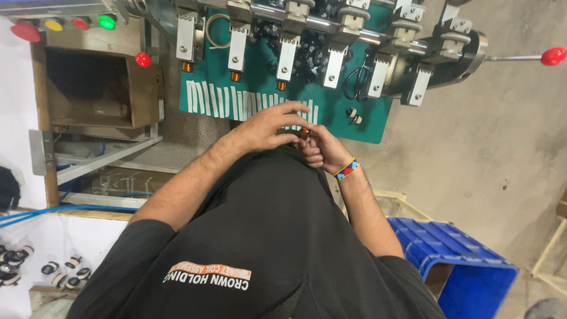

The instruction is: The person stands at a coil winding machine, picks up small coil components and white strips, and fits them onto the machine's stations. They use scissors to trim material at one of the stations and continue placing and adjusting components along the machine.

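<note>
Both hands, left (269,127) and right (319,147), pinching one small coil (304,133): copper-brown, shiny, mostly hidden by fingers.

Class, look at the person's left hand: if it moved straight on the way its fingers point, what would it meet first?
Probably the right hand: the left hand points across at it, both pinching a small copper-coloured coil.
</note>
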`<act>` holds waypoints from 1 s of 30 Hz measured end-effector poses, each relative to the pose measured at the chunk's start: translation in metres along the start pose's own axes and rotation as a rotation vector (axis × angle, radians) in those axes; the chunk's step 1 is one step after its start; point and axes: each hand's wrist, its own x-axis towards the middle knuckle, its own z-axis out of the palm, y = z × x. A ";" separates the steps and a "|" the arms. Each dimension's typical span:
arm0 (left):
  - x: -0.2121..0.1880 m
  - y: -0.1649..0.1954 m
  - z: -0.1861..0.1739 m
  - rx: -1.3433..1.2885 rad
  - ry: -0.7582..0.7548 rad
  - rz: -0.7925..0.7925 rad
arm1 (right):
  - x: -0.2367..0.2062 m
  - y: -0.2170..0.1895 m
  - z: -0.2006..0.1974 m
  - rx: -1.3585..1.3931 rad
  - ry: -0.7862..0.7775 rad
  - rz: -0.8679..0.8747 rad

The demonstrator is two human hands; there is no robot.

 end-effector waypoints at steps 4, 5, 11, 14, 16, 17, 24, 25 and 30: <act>0.009 -0.014 0.003 -0.174 0.011 -0.181 | -0.006 -0.001 0.022 0.068 0.008 -0.128; 0.010 -0.016 0.006 -0.215 0.082 -0.241 | -0.009 -0.001 0.029 -0.009 0.121 -0.200; 0.020 -0.017 0.013 0.032 0.121 -0.250 | -0.047 0.007 0.073 -1.415 0.781 -0.767; 0.025 -0.009 0.023 0.008 -0.052 -0.257 | -0.064 -0.006 0.068 -1.537 0.807 -0.863; 0.028 -0.004 0.034 -0.105 -0.094 -0.282 | -0.066 -0.023 0.050 -1.453 0.791 -0.942; 0.028 -0.002 0.040 -0.173 -0.078 -0.299 | -0.064 -0.031 0.038 -1.381 0.798 -0.920; 0.042 -0.030 0.083 -0.738 0.262 -0.351 | -0.062 0.009 -0.002 -0.515 0.354 -0.535; 0.043 -0.035 0.093 -0.804 0.305 -0.366 | -0.060 0.014 -0.004 -0.568 0.319 -0.558; 0.043 -0.042 0.144 -0.925 0.465 -0.463 | -0.047 0.018 -0.018 -0.791 0.276 -0.581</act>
